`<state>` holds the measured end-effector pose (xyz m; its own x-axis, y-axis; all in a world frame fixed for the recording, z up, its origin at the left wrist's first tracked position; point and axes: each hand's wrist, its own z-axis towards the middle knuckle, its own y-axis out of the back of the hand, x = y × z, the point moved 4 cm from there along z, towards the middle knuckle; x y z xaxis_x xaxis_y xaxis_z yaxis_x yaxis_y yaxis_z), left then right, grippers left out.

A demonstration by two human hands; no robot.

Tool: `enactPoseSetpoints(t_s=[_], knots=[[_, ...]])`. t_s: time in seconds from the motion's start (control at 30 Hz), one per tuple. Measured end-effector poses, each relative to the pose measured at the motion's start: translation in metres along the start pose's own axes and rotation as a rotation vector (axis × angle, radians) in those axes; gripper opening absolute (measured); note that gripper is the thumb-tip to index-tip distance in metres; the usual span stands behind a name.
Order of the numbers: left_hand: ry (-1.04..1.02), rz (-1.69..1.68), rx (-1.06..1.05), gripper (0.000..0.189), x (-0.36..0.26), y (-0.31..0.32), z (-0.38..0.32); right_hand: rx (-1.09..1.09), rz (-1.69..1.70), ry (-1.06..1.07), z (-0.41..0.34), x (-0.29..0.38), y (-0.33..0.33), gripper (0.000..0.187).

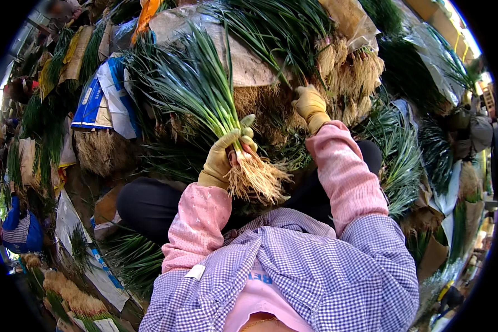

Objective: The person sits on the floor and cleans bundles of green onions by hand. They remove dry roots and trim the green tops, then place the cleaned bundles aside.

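Note:
My left hand (222,159), in a yellowish work glove, grips a bunch of long-leaved green plants (218,95), which look like garlic greens. Their leaves fan toward the upper left, and pale tangled roots (257,174) hang below my fingers. My right hand (310,101), gloved alike, is curled at the lower edge of a large pile of the same plants (274,33). A thin reddish stem appears to run into its fingers; the fist hides the rest. Brown sacking (251,66) lies beneath part of that pile, with dense roots showing under it.
A blue-and-white sack (93,103) covers another rooted bundle on the left. Loose leaves (398,153) are heaped by my right knee. Plastic sheeting (433,62) lies over plants at upper right. A person in blue (23,232) sits at far left; another person (60,12) is at upper left.

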<state>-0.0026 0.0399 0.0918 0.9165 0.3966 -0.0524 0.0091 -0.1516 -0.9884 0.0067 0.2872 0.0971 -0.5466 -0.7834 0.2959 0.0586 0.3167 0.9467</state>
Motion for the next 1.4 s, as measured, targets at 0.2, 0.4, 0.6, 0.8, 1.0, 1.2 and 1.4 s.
enactPoseSetpoints(t_s=[0.2, 0.4, 0.6, 0.8, 1.0, 1.2, 1.4], knots=[[-0.167, 0.323, -0.229, 0.028, -0.021, 0.005, -0.007, 0.294, 1.022, 0.196, -0.018, 0.022, -0.011, 0.021], [-0.005, 0.629, -0.213, 0.025, 0.0, -0.019, -0.01, -0.115, 0.383, 0.036, -0.002, -0.003, -0.021, 0.033], [-0.05, 0.444, -0.216, 0.022, -0.013, 0.003, -0.002, 0.065, 0.305, 0.078, -0.018, 0.009, 0.029, 0.018], [-0.025, 0.546, -0.223, 0.023, -0.011, 0.004, 0.027, -0.005, 0.316, 0.444, -0.089, 0.053, 0.0, 0.013], [-0.215, 0.335, -0.197, 0.022, -0.006, 0.0, 0.015, 0.47, 0.685, -0.034, -0.057, -0.04, -0.077, 0.017], [-0.144, 0.557, -0.297, 0.019, 0.007, 0.008, -0.002, 0.477, 1.584, -0.098, -0.057, 0.082, -0.073, 0.017], [-0.074, 0.063, -0.011, 0.027, 0.012, 0.013, -0.016, 0.727, 1.98, 0.121, -0.056, 0.088, -0.086, 0.029]])
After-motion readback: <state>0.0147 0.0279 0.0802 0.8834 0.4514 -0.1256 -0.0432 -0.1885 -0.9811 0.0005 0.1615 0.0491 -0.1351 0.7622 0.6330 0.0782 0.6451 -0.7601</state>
